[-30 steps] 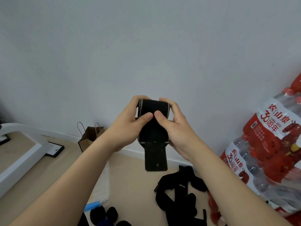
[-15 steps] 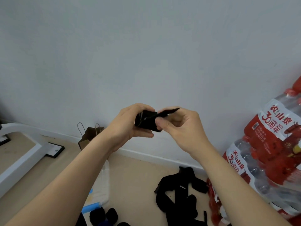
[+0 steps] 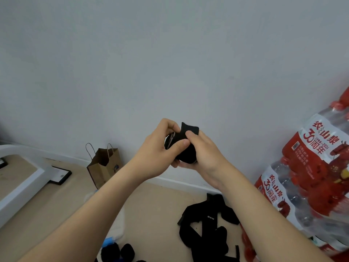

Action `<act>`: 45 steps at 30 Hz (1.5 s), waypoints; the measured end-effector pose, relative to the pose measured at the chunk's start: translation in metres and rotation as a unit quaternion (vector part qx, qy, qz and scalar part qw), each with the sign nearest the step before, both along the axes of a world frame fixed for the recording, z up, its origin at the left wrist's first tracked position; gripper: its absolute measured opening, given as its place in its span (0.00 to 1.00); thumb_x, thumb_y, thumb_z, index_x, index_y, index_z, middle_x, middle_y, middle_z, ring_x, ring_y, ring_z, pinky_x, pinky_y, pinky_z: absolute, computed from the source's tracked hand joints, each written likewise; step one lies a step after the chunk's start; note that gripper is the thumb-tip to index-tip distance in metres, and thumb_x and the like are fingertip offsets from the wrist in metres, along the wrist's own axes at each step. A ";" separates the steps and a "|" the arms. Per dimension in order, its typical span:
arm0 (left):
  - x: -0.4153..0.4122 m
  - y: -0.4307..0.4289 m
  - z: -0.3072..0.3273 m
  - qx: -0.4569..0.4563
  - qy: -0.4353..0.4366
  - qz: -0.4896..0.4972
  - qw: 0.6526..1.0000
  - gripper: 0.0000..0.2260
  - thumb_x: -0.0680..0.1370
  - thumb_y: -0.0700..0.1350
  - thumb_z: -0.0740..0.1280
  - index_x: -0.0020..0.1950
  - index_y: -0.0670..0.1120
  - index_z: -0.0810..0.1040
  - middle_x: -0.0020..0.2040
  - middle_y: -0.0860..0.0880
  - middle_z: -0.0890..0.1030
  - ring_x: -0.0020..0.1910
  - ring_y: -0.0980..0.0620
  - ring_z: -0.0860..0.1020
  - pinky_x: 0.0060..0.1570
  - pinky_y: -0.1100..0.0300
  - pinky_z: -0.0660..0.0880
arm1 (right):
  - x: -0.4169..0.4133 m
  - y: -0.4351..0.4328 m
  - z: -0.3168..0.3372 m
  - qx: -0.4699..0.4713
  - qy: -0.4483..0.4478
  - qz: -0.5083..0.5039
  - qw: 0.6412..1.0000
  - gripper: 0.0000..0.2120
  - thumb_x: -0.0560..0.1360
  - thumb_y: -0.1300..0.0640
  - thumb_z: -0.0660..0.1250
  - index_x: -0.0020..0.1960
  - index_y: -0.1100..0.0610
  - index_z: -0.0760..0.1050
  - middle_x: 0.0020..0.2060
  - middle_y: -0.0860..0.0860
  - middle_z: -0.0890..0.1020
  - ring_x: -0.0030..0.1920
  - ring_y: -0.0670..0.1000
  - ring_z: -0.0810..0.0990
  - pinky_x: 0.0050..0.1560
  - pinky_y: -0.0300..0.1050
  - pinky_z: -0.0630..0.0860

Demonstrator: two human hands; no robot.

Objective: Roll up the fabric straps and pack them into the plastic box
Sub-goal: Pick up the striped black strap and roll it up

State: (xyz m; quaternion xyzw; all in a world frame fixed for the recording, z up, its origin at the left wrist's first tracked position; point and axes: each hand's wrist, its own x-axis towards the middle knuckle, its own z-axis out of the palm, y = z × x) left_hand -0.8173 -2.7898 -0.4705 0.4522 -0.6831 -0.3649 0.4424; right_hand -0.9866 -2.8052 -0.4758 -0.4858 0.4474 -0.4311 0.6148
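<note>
- Left hand (image 3: pixel 158 150) and right hand (image 3: pixel 203 154), mid-frame, both clamp a rolled black strap (image 3: pixel 186 146); its loose end sticks up above the right fingers.
- Plastic box (image 3: pixel 113 237), bottom centre-left, mostly hidden behind the left forearm; dark rolls (image 3: pixel 118 252) sit by it.
- More black straps (image 3: pixel 207 231) lie on the floor, lower right.
- Brown paper bag (image 3: pixel 105 164) stands left of centre; contents unseen.

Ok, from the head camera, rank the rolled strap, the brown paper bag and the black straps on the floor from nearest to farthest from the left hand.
1. Rolled strap: gripped between the left hand and the right hand.
2. Brown paper bag: left of the hand, against the wall.
3. Black straps on the floor: below and to the right. In the image this looks only slightly farther than the bag.
</note>
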 end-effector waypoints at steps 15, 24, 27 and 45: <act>-0.025 -0.001 -0.006 0.140 0.082 0.032 0.986 0.14 0.89 0.56 0.53 0.67 0.48 0.66 0.52 0.47 0.81 0.33 0.52 0.79 0.34 0.58 0.74 | 0.007 -0.001 -0.006 -0.178 0.110 -0.123 0.970 0.06 0.85 0.54 0.68 0.59 0.51 0.73 0.50 0.47 0.82 0.47 0.42 0.81 0.50 0.39 0.77; -0.021 0.028 -0.004 -0.003 0.027 -0.013 1.000 0.05 0.90 0.45 0.55 0.65 0.48 0.68 0.49 0.47 0.76 0.40 0.53 0.74 0.41 0.56 0.73 | 0.005 0.033 0.000 -0.042 -0.017 -0.133 0.990 0.14 0.85 0.50 0.69 0.65 0.57 0.75 0.56 0.56 0.83 0.48 0.54 0.84 0.44 0.49 0.80; -0.014 0.048 -0.011 -0.025 -0.029 -0.034 0.999 0.06 0.89 0.44 0.57 0.65 0.49 0.70 0.48 0.51 0.77 0.42 0.53 0.75 0.45 0.53 0.74 | -0.004 0.060 -0.005 0.013 -0.029 -0.055 0.998 0.18 0.87 0.46 0.66 0.61 0.62 0.81 0.43 0.55 0.86 0.37 0.54 0.84 0.34 0.47 0.79; 0.052 0.173 -0.247 0.414 -0.256 0.014 0.873 0.18 0.73 0.54 0.80 0.55 0.49 0.76 0.50 0.47 0.83 0.43 0.49 0.83 0.35 0.57 0.79 | -0.005 0.166 -0.194 -0.005 0.584 0.323 0.745 0.20 0.90 0.48 0.56 0.78 0.55 0.70 0.69 0.58 0.78 0.64 0.60 0.80 0.62 0.55 0.78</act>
